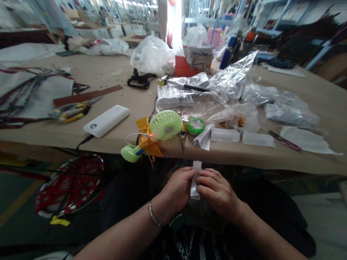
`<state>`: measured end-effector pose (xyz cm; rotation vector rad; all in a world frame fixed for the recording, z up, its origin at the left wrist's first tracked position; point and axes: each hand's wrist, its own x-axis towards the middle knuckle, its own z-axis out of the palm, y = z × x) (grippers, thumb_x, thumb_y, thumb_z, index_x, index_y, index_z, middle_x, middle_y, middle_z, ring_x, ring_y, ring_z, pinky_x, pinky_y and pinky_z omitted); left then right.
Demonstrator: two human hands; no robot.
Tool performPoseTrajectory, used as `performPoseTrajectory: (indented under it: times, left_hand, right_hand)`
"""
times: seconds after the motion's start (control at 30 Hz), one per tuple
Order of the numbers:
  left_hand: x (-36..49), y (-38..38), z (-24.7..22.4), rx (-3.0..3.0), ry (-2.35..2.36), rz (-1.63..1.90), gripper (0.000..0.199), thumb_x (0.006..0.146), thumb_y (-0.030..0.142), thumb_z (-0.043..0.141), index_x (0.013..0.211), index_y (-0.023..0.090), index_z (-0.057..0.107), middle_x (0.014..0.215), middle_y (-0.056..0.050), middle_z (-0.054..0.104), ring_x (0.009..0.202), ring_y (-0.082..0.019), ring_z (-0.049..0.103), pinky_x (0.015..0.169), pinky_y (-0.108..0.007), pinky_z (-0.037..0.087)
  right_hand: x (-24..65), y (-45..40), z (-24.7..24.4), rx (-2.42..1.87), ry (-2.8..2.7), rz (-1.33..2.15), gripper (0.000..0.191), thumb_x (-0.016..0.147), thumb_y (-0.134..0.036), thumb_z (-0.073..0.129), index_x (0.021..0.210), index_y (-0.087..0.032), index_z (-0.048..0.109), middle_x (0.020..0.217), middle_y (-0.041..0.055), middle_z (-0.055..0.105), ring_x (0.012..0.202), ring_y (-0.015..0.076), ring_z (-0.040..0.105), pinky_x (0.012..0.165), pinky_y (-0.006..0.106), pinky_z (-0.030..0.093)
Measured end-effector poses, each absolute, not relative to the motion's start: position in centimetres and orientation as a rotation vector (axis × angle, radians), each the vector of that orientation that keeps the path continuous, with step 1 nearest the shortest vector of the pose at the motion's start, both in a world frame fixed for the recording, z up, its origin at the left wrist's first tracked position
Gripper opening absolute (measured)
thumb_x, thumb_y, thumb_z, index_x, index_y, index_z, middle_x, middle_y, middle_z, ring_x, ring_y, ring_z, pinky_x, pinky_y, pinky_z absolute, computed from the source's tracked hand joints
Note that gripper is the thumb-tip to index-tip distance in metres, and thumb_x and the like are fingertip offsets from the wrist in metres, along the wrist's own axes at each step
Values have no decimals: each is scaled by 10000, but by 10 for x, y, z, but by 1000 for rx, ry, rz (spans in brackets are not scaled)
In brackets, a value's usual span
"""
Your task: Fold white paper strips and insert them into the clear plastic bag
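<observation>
Below the table's front edge, a narrow white printed strip [195,184] stands roughly upright between my two hands. My left hand [177,189] is closed on its left side, thumb near the top. The fingers of my right hand [217,191] are bent against its right side. Above my hands on the table lie folded white slips [204,137], a flat label stack [225,135] and another label stack [258,139]. A round green container [196,125] sits behind the slips.
A green fan [166,125] is taped at the table's edge, beside a small screwdriver-like tool [183,141]. Left are a white power bank [106,121] and pliers [73,111]. Plastic bags [235,117] and a pink-handled cutter [284,141] lie right. A red-strapped round item [72,186] is below left.
</observation>
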<state>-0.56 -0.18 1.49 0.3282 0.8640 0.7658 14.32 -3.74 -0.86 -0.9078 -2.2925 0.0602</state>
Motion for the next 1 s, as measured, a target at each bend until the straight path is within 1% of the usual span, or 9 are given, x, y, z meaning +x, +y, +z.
performPoseTrajectory:
  times: [0.13,0.3,0.43,0.5,0.63,0.7,0.77,0.87,1.0]
  left_hand:
    - [-7,-3,12,327,865,783,99,614,134,682,690,86,640,671,-55,649,589,-114,573,558,-215,402]
    - [-8,-6,11,305,835,830,181,652,251,707,679,92,625,659,-43,633,576,-103,558,549,-211,398]
    - [-9,-8,10,337,842,806,177,617,189,727,721,93,622,707,-55,645,594,-106,572,546,-202,400]
    - [-10,-9,11,355,845,800,162,634,178,714,727,92,613,696,-52,636,582,-101,569,533,-194,402]
    - [-14,-8,17,405,872,700,151,732,224,642,813,103,605,643,-29,605,508,-97,552,501,-210,425]
    - [-15,-8,20,435,875,631,173,774,254,598,868,108,601,656,-34,607,481,-100,550,494,-228,438]
    - [-16,-8,21,472,870,605,176,785,270,585,850,107,601,664,-38,609,464,-93,541,489,-229,437]
    - [-16,-10,20,518,850,606,169,769,272,597,796,105,603,642,-35,602,466,-88,533,489,-222,429]
    - [-16,-11,16,530,856,620,165,737,265,628,793,111,606,598,-22,589,465,-90,527,479,-213,415]
  right_hand:
    - [140,-38,-7,-925,-2305,73,171,878,-140,465,855,-190,627,955,52,656,1087,196,530,961,396,410]
    - [137,-39,-6,-929,-2315,89,141,871,-142,488,859,-183,622,948,51,657,1071,200,534,960,397,408]
    - [135,-40,-6,-896,-2304,129,146,859,-119,491,875,-193,616,947,46,655,1064,200,542,958,405,414]
    - [136,-41,-5,-887,-2249,199,146,841,-127,519,941,-194,602,965,53,649,1057,206,546,944,409,430]
    - [142,-39,-1,-1067,-1994,352,299,835,-195,539,1134,-183,528,1083,104,589,1071,231,532,909,408,463]
    - [144,-34,3,-1207,-1912,371,334,854,-223,508,1186,-187,502,1116,114,560,1063,233,531,896,400,471]
    - [143,-28,7,-1288,-1931,366,357,865,-256,494,1215,-187,494,1125,116,553,1059,237,527,891,400,474]
    - [136,-20,11,-1312,-2027,345,358,866,-281,499,1205,-167,518,1110,122,565,1057,250,506,901,424,464]
    - [130,-16,12,-1317,-2090,374,304,867,-269,493,1133,-146,572,1073,123,584,1041,258,495,917,444,442]
